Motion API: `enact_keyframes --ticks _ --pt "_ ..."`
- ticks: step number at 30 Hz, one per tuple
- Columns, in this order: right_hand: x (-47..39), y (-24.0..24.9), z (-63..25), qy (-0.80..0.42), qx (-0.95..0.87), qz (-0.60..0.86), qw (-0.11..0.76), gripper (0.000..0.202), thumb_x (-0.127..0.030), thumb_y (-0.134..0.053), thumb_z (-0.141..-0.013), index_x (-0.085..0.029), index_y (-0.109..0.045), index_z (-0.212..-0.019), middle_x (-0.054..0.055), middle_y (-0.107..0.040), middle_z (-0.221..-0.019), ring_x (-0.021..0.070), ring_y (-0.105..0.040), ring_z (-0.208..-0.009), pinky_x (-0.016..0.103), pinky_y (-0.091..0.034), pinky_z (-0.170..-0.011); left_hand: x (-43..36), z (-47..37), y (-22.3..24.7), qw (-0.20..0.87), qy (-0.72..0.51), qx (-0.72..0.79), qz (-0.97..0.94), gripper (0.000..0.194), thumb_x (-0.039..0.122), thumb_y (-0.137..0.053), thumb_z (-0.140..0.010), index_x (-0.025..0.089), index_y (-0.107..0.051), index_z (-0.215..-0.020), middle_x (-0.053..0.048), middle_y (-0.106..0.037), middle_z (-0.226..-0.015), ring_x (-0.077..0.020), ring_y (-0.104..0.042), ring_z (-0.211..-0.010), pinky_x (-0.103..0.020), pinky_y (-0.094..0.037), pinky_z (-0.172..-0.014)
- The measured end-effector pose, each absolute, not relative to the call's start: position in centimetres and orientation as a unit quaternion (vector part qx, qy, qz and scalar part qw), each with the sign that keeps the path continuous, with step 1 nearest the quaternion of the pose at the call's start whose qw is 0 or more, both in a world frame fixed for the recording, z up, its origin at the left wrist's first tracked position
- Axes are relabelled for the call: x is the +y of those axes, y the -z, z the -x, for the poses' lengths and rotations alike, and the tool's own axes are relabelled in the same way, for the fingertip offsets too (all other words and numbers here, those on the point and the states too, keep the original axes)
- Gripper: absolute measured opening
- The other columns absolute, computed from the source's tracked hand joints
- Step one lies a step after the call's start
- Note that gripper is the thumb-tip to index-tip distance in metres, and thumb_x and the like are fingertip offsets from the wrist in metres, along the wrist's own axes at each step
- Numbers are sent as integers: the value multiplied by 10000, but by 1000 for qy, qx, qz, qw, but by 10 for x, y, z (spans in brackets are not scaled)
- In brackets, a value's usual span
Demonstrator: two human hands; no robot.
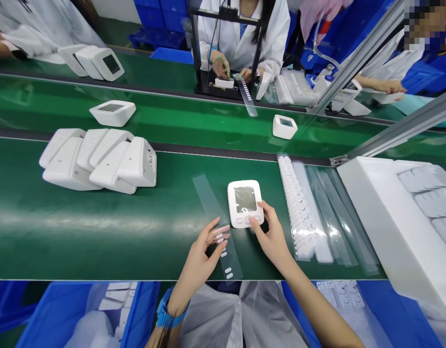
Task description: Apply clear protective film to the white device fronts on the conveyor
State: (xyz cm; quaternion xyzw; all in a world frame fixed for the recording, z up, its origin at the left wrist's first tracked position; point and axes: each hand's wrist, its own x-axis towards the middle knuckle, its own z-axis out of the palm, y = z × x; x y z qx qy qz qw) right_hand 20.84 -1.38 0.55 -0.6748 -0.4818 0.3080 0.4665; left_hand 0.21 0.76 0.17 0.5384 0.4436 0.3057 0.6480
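A white device (245, 198) with a grey screen lies face up on the green bench (172, 246). My right hand (269, 231) holds its lower right side, thumb on the front near the buttons and fingers at the edge. To the left, my left hand (207, 251) has its thumb and fingers curled round a clear strip (234, 263) with small white oval stickers. The strip lies aslant on the bench, its upper end pointing away to the left. A blue band circles my left wrist.
Several white devices (110, 162) are piled at the left. Sticker strips (297, 208) and a white foam box (382, 227) stand at the right. Beyond runs a green belt (208, 125) carrying two devices. A metal post (356, 58) slants at the right; people sit across.
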Motion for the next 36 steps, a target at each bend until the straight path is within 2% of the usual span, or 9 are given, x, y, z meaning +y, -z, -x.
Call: enact_keyframes --ticks 4,10,13,16,18,22,27,32,36 --pt "-9 -7 -203 -243 -530 693 425 511 -378 -668 -866 -256 -454 -1314 131 -419 -1500 295 -376 -1419 519 -364 -1141 8 -4 -1 647 -306 440 -542 524 323 -574 -938 262 -391 -1426 -102 -647 -1337 -223 -673 -1146 -356 -578 -917" --pt "-6 -7 -198 -197 -540 712 403 560 -340 -700 -846 -244 -437 -1331 149 -437 -1450 307 -426 -1354 543 -411 -1088 9 -3 4 665 -314 436 -519 528 328 -579 -943 250 -395 -1432 -94 -713 -1230 -218 -696 -1106 -369 -558 -953" --pt "-11 -12 -192 -125 -569 698 416 406 -271 -687 -865 -248 -529 -1239 148 -409 -1469 324 -395 -1366 558 -417 -1066 8 -3 6 672 -318 433 -511 541 313 -594 -934 237 -396 -1432 -87 -738 -1174 -217 -694 -1112 -360 -554 -957" --pt "-15 -14 -179 -86 -658 602 443 183 -130 -615 -900 -253 -623 -1036 108 -533 -1342 273 -505 -1266 492 -474 -1020 8 -4 7 675 -325 427 -507 534 287 -587 -933 220 -404 -1431 -84 -750 -1147 -211 -698 -1098 -347 -545 -962" --pt "-16 -13 -170 -95 -716 532 443 210 -66 -588 -901 -245 -641 -999 97 -616 -1204 241 -577 -1164 446 -521 -965 8 -3 7 673 -330 425 -509 524 267 -579 -932 210 -418 -1427 -79 -759 -1122 -205 -712 -1055 -332 -548 -939" --pt "-14 -10 -159 -105 -740 498 440 246 -39 -573 -903 -223 -660 -1041 101 -664 -1075 233 -620 -1057 424 -575 -867 7 -1 6 675 -340 424 -499 520 253 -582 -920 205 -443 -1418 -62 -774 -1073 -194 -727 -975 -305 -561 -881" --pt "-13 -9 -155 -126 -711 509 468 238 -60 -581 -908 -247 -673 -1023 82 -671 -1040 219 -647 -1016 410 -588 -842 8 1 5 659 -334 441 -510 500 277 -572 -928 225 -467 -1414 -50 -784 -1048 -210 -728 -979 -332 -560 -895" --pt "-12 -8 -148 -203 -660 538 484 166 -92 -589 -908 -231 -678 -928 69 -657 -1003 191 -668 -958 353 -584 -826 8 3 4 626 -331 463 -533 476 277 -564 -933 241 -490 -1403 -39 -788 -1054 -219 -714 -1059 -342 -532 -954" --pt "-14 -14 -141 -228 -635 558 484 132 -122 -609 -890 -239 -670 -880 57 -633 -1003 206 -660 -971 366 -572 -848 8 3 6 615 -319 472 -545 458 301 -561 -938 247 -500 -1388 -40 -779 -1096 -219 -706 -1093 -330 -534 -951"
